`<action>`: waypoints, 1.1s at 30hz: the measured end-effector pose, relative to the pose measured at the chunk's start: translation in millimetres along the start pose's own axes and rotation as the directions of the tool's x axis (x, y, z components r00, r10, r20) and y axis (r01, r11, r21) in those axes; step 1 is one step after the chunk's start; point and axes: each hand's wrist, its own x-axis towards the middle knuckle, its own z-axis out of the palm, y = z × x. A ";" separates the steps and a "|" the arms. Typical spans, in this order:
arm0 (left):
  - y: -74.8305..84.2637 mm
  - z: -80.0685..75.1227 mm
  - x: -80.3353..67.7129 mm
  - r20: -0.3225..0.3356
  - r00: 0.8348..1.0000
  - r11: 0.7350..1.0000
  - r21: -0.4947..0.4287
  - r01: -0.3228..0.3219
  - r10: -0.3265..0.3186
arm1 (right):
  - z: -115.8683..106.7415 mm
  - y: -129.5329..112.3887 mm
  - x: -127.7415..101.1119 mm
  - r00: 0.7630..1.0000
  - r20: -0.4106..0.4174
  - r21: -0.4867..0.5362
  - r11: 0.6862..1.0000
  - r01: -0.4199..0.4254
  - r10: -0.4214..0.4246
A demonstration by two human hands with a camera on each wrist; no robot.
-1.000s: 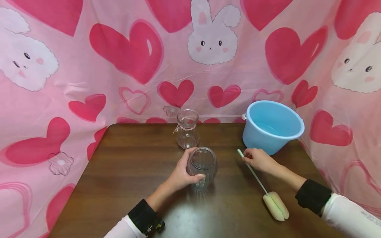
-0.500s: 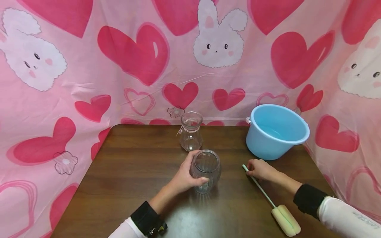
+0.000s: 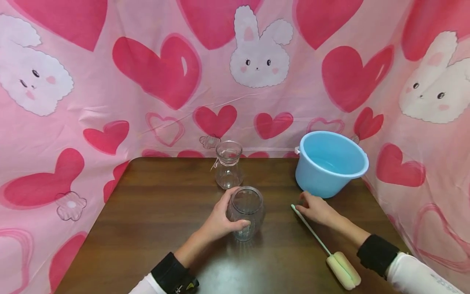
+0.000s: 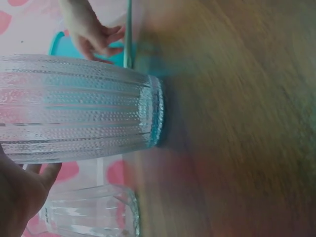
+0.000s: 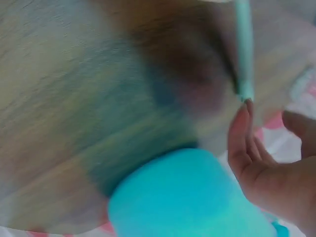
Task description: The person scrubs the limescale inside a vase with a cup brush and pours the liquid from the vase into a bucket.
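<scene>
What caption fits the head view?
Left hand grips a glass jar; right hand touches a sponge brush beside a blue bucket.

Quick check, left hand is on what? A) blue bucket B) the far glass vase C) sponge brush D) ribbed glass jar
D: the left hand grips the ribbed glass jar standing on the table, fingers curled round its side.
</scene>
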 end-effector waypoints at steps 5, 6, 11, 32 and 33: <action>4.8 -10.2 -6.5 0.013 0.998 0.996 0.063 0.057 -0.058 | 6.5 -36.1 2.6 0.972 -0.188 0.147 0.974 0.173 -0.145; 6.0 -13.2 -9.0 0.016 0.998 0.994 0.084 0.064 -0.066 | 9.7 -45.3 2.9 0.962 -0.200 0.180 0.959 0.221 -0.184; 6.8 -32.1 -21.7 0.011 1.000 0.989 0.148 0.025 -0.027 | 23.4 -87.9 1.3 0.927 -0.191 0.310 0.876 0.370 -0.324; -11.7 -108.0 -66.1 -0.182 0.942 0.425 0.856 0.293 -0.283 | 49.5 -117.7 13.5 0.927 -0.120 0.451 0.812 0.371 -0.356; -11.0 -107.8 -66.8 -0.184 0.941 0.423 0.857 0.294 -0.283 | 51.0 -117.7 13.7 0.927 -0.125 0.462 0.806 0.369 -0.353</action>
